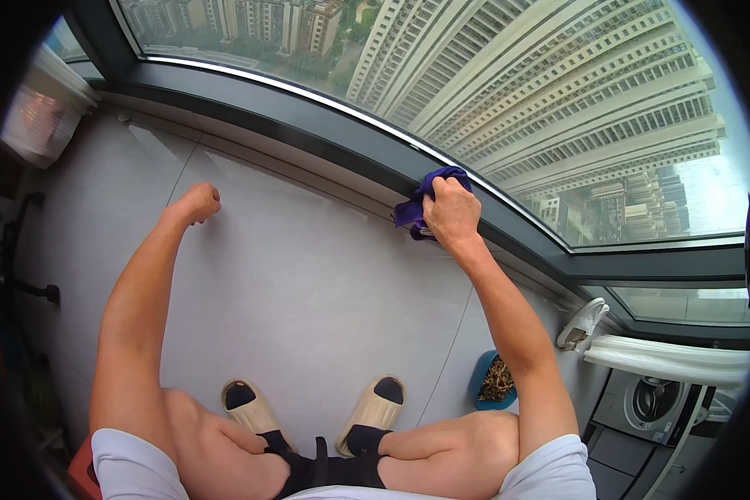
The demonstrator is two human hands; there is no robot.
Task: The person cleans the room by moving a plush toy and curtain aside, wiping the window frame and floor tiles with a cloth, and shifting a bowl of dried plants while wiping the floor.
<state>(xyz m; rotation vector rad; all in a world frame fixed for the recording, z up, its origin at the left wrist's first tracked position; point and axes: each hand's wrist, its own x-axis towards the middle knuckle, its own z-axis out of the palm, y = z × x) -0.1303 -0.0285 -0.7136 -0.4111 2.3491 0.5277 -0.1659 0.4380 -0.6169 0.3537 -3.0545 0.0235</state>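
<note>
My right hand (456, 212) grips a bunched purple cloth (410, 213) against the dark window frame (367, 158), at the foot of the large glass pane. Part of the cloth hangs down from the frame's inner edge. My left hand (197, 204) is held out over the grey tiled floor, its fingers curled into a loose fist. Nothing shows in that hand, and it is apart from the frame.
A blue tub (493, 382) of dry brown pieces stands by my right knee. White shoes (582, 324) rest near the window corner, with a washing machine (652, 403) beyond. My feet wear beige slippers (254, 412). A black-legged stand (30, 287) is at left.
</note>
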